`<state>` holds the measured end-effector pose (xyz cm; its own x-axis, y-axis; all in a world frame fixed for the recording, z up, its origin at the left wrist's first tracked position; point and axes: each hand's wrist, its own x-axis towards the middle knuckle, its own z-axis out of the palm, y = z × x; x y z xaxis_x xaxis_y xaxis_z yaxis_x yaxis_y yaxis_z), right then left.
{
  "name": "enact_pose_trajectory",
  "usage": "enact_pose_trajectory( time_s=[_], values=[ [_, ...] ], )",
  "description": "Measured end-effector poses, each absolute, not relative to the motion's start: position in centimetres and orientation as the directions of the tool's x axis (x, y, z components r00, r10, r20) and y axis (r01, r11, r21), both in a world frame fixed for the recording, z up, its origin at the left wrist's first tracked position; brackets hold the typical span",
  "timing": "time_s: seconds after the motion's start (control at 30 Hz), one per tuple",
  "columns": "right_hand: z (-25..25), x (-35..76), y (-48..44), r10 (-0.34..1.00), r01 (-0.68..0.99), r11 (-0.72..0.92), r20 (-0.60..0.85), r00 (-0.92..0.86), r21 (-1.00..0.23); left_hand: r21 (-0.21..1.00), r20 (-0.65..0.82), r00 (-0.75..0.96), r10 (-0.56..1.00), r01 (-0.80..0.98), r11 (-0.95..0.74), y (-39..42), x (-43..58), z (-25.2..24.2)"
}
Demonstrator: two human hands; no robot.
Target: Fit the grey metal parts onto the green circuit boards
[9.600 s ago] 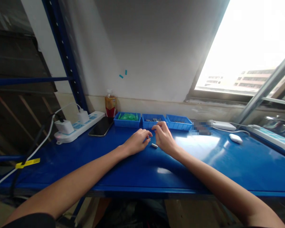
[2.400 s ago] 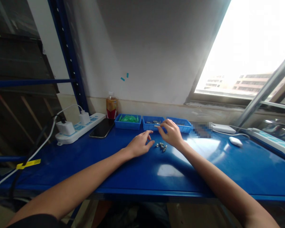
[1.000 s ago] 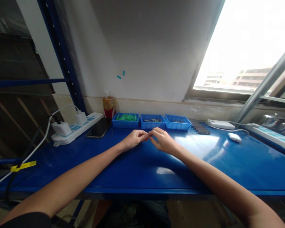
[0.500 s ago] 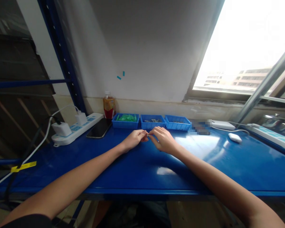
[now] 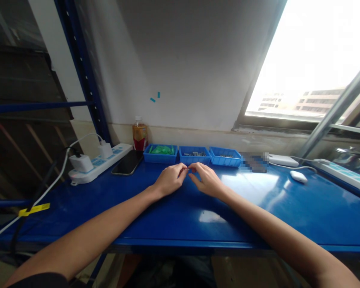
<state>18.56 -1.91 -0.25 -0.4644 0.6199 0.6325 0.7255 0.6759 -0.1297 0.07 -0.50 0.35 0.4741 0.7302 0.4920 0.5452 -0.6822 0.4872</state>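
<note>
My left hand (image 5: 171, 180) is closed in a pinch over the middle of the blue table (image 5: 174, 224). Facing it, my right hand (image 5: 206, 180) has its fingers curled, with thumb and forefinger at the same spot. Something tiny sits between the fingertips, too small to name. Just behind the hands stands a blue bin (image 5: 195, 159) of small greyish metal parts. To its left another blue bin (image 5: 160, 159) holds green pieces (image 5: 162, 149), and a third blue bin (image 5: 225, 161) on the right holds small metal bits.
At the left lie a black phone (image 5: 127, 163) and a white power strip (image 5: 91, 175) with chargers; a drink bottle (image 5: 140, 135) stands behind. On the right are a white power bank (image 5: 283, 160), a small white case (image 5: 298, 176) and another power strip (image 5: 345, 172). A wall runs behind the bins.
My left hand has turned so more of its back shows, its fingertips still close to the right hand's. The view has shifted slightly; bins and other things stay put.
</note>
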Motion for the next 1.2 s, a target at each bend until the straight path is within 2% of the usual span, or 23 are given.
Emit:
enact_pose_trajectory(
  time_s=[0.37,0.57,0.7,1.0,1.2],
  values=[
    [-0.05,18.51,-2.10,0.558,0.692,0.719,0.649,-0.516,-0.068,0.450,0.411,0.542,0.733,0.579,-0.680,-0.76,0.00,0.48],
    [0.06,18.46,-1.98,0.582,0.717,0.688,0.678,-0.448,-0.117,0.506,0.481,0.501,0.719,0.511,-0.695,-0.82,0.01,0.52],
    [-0.11,18.45,-1.81,0.599,0.731,0.671,0.671,-0.437,-0.123,0.500,0.517,0.506,0.691,0.477,-0.723,-0.79,0.20,0.30],
    [0.31,18.83,-1.93,0.610,0.739,0.660,0.670,-0.423,-0.134,0.474,0.525,0.470,0.710,0.532,-0.702,-0.76,0.10,0.61],
    [0.65,18.70,-2.43,0.530,0.695,0.718,0.661,-0.531,-0.017,0.502,0.491,0.511,0.705,0.495,-0.709,-0.86,0.07,0.73]
  ],
)
